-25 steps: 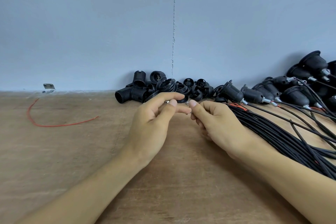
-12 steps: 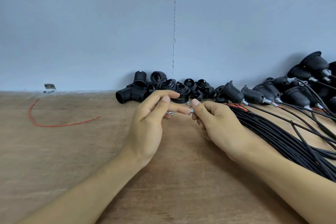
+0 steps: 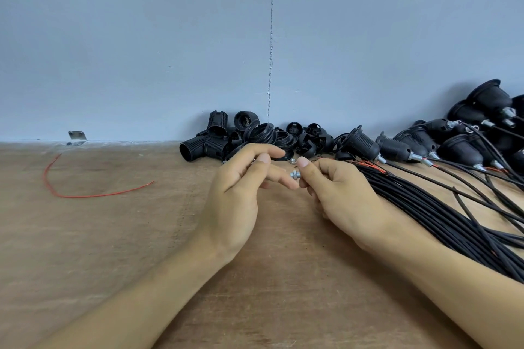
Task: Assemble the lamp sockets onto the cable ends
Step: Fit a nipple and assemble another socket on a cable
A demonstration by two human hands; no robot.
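My right hand (image 3: 338, 198) pinches a small threaded metal nipple with a nut (image 3: 295, 175) between thumb and fingers, its tip pointing left. My left hand (image 3: 241, 193) hovers just left of it with fingers spread and loosely curled, its fingertips close to the nipple, and nothing visible in it. A bundle of black cables (image 3: 442, 215) runs from under my right hand to the right. Loose black socket parts (image 3: 215, 140) and rings are piled against the wall behind my hands. Sockets fitted on cables (image 3: 397, 147) lie at the back right.
A loose metal nut (image 3: 292, 161) lies on the wooden table (image 3: 113, 249) just behind my hands. A red wire (image 3: 85, 194) curves across the left side. A small metal bracket (image 3: 76, 135) sits at the wall on the left.
My left hand has let go of the metal part and its fingers have spread and drawn slightly left. The right hand still holds the nipple, now uncovered.
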